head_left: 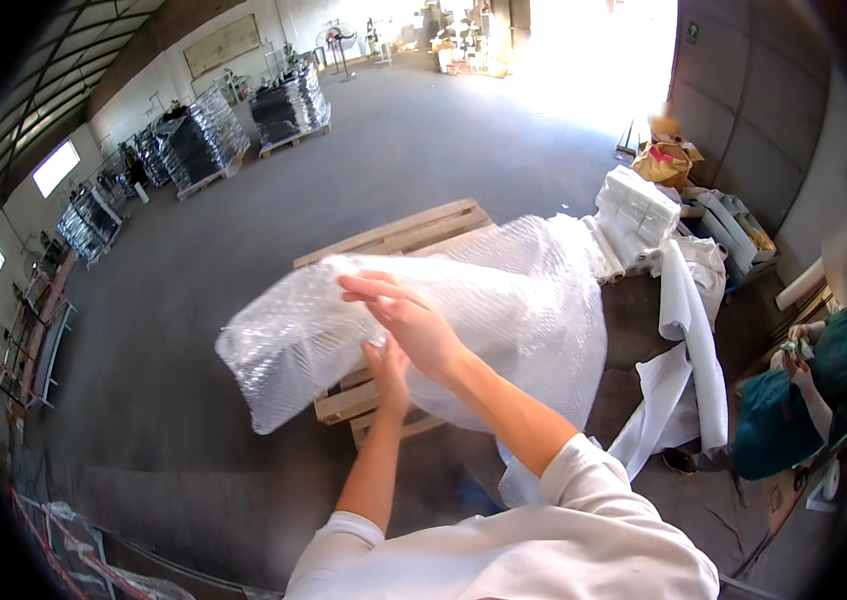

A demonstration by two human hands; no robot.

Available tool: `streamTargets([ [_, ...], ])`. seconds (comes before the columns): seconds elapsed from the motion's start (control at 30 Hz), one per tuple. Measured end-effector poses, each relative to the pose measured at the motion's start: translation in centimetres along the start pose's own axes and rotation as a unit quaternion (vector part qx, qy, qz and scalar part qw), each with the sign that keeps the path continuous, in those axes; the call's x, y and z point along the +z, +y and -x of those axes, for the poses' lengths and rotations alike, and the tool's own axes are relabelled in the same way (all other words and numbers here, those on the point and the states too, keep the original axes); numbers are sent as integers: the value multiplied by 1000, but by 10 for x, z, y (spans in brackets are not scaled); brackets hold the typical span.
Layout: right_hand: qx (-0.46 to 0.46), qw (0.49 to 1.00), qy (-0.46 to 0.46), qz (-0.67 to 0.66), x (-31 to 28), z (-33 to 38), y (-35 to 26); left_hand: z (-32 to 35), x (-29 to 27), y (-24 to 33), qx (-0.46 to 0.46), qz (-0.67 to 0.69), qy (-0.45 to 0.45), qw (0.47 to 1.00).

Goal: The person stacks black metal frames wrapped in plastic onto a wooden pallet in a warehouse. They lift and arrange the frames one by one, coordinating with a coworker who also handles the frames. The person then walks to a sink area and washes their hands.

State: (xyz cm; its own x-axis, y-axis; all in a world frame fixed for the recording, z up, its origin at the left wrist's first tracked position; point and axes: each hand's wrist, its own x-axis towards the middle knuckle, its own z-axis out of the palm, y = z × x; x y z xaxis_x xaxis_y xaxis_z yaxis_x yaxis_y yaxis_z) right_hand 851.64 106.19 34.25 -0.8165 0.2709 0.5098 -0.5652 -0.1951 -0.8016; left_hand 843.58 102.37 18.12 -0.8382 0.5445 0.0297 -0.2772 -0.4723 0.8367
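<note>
A large sheet of clear bubble wrap [503,290] lies across a wooden pallet [413,230], with one end bunched out to the left over the floor. My right hand [405,318] is on top of the wrap, its fingers stretched toward the left and touching the plastic. Just below it, my left hand [389,372] closes on the near edge of the wrap; the right hand partly covers its fingertips. Pallet slats show at the far side and below the left hand.
White rolls and packed foam [635,215] stand right of the pallet, with loose white sheeting [703,350] trailing near. A person in green [793,400] sits at the far right. Wrapped pallet stacks [288,105] stand back left. A bright doorway opens at the back.
</note>
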Motion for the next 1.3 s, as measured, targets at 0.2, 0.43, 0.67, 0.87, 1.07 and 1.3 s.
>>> streamTargets([
  [0.2, -43, 992, -113, -41, 7, -90, -18, -91, 47, 89, 274, -119, -18, 954],
  [0.43, -115, 971, -206, -32, 34, -160, -38, -174, 47, 146, 341, -45, -47, 938],
  [0.67, -181, 961, -207, -28, 31, -198, -37, -251, 32, 182, 347, 43, -66, 935],
  [0.87, -131, 974, -185, -11, 18, -241, 1, -299, 11, 187, 312, 104, -81, 941],
  [1.07, 1, 996, -36, -76, -41, -264, 87, -338, -36, 104, 178, 40, -4, 983],
  [1.3, 235, 941, 151, 191, -136, -227, 243, -323, -233, -45, -116, -343, -27, 932],
])
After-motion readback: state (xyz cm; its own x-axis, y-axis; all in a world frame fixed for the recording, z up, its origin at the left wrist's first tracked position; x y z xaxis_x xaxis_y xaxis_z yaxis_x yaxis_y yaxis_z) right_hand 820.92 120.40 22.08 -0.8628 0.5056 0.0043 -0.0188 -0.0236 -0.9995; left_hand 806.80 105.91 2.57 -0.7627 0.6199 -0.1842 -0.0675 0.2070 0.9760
